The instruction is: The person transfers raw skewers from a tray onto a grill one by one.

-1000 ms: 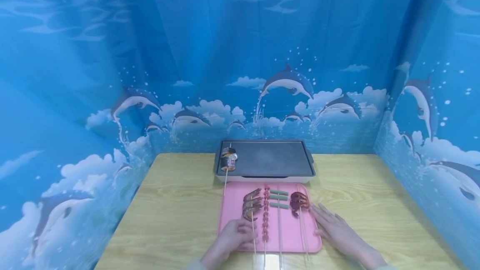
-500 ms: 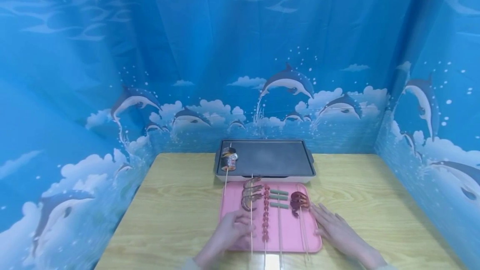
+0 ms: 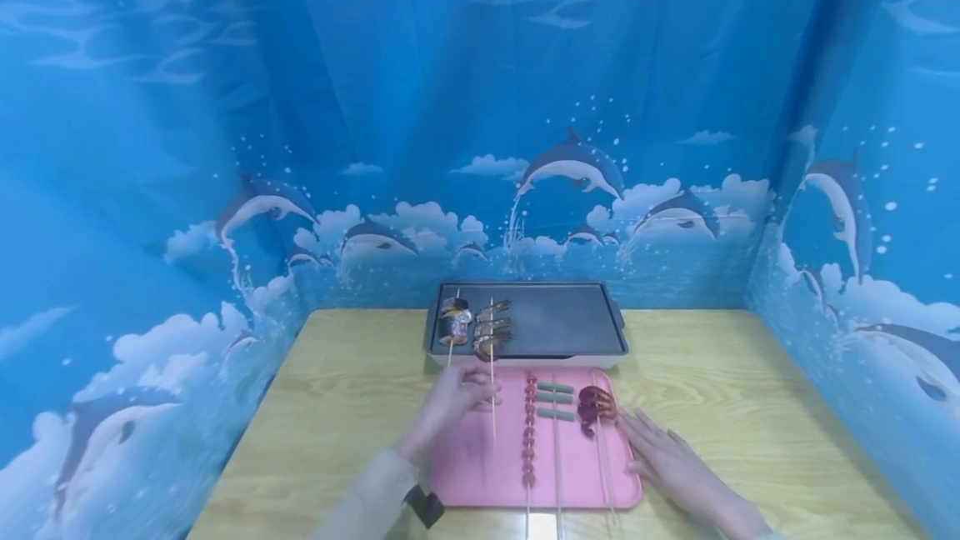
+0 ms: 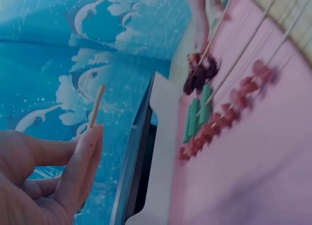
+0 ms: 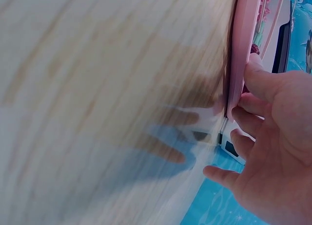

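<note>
My left hand (image 3: 454, 394) pinches the wooden stick of a shrimp skewer (image 3: 491, 332). Its shrimps overlap the left part of the black griddle (image 3: 558, 319) in the head view, just right of a skewer of fish chunks (image 3: 454, 325). In the left wrist view the stick end (image 4: 97, 105) pokes out past the fingertips. My right hand (image 3: 671, 457) lies with extended fingers at the right edge of the pink tray (image 3: 468, 469); in the right wrist view the thumb and fingers are at the tray's rim (image 5: 242, 49).
Several skewers lie on the tray: small red pieces (image 3: 528, 432), green sticks (image 3: 555, 399) and a dark red octopus (image 3: 596, 405). Their sticks overhang the tray's front edge. A dolphin-printed blue curtain (image 3: 420, 148) surrounds the wooden table (image 3: 720, 382).
My left hand has carried the shrimp skewer from the tray's left side forward, and the shrimps now appear over the griddle. The right hand has stayed at the tray's edge.
</note>
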